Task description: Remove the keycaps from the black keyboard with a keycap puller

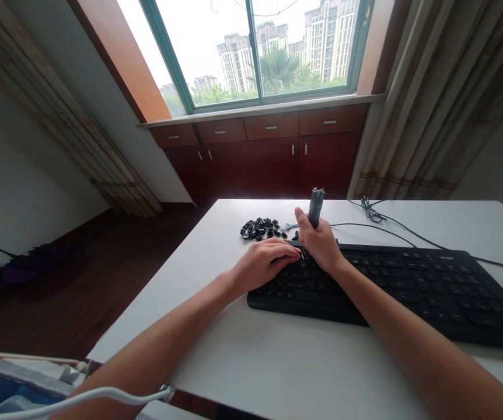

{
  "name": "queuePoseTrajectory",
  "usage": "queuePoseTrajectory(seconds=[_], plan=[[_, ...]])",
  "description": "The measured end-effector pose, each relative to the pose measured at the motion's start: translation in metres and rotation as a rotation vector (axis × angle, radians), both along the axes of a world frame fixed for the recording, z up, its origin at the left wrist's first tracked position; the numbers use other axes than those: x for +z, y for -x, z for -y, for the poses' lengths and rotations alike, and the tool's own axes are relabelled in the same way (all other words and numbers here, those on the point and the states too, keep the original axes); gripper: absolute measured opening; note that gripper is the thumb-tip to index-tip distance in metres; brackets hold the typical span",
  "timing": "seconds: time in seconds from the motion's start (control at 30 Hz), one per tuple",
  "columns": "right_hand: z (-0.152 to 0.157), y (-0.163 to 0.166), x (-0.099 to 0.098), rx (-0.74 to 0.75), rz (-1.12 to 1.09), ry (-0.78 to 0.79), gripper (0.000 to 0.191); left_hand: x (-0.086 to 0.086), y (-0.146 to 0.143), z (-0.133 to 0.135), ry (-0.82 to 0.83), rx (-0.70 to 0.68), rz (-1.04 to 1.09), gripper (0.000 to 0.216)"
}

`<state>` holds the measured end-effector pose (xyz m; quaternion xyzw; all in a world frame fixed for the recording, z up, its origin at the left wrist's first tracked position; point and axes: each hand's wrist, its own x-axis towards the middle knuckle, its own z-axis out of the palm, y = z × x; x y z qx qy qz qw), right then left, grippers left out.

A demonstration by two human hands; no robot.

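Observation:
My right hand [320, 240] is wrapped round the upright dark handle of a keycap puller [316, 207], thumb along its side. Thin pale wires show below that hand, against the upper left part of a black keyboard [413, 280]. My left hand [266, 262] rests over the keyboard's left end, its fingers pressed together by the wires; whatever is between the fingertips is hidden. Beyond the left hand, a pile of loose black keycaps [260, 228] lies on the white table [251, 356]. Close by is a small blue-ended item [292, 226], partly hidden by the right hand.
A black cable [391, 217] with a tied bundle runs across the table behind the keyboard. Past the table's far edge stand red-brown cabinets [273, 166] under a window. At the lower left, a white cord [111, 395] crosses over blue cloth [2, 391].

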<state>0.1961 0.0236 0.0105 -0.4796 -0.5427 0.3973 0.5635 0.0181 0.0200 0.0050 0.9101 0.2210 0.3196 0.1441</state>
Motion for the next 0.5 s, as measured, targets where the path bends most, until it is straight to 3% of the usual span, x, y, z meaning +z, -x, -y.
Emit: queuePoseTrajectory(seconds=[0.3, 0.5], plan=[[-0.0018, -0.0070, -0.0004, 0.030, 0.235, -0.009, 0.060, -0.0007, 0.0019, -0.0015, -0.010, -0.009, -0.003, 0.017], [-0.0014, -0.0082, -0.0001, 0.125, 0.145, -0.091, 0.057, -0.0008, 0.0011, -0.0008, -0.035, -0.020, 0.000, 0.015]])
